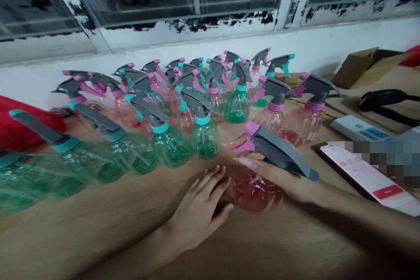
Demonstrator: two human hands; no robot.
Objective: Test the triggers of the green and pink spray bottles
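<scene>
My right hand (282, 175) is closed round the neck of a pink spray bottle (256, 192) with a grey and pink trigger head, whose nozzle points left. Its clear pink body sits at or just above the table, and I cannot tell which. My left hand (206, 205) lies on the wood with its fingers stretched out, their tips close to the bottle's left side. Just behind them stands a green spray bottle (205, 138) with a turquoise collar. A row of green spray bottles (170, 146) runs off to the left.
Many more pink and green spray bottles (238, 103) crowd the back of the table (131, 236), near the wall. A phone (370, 170) with a lit timer lies to the right. Beyond it are a white device (357, 129), black headphones (383, 98) and a cardboard box (364, 65). Red material (26, 122) is at left.
</scene>
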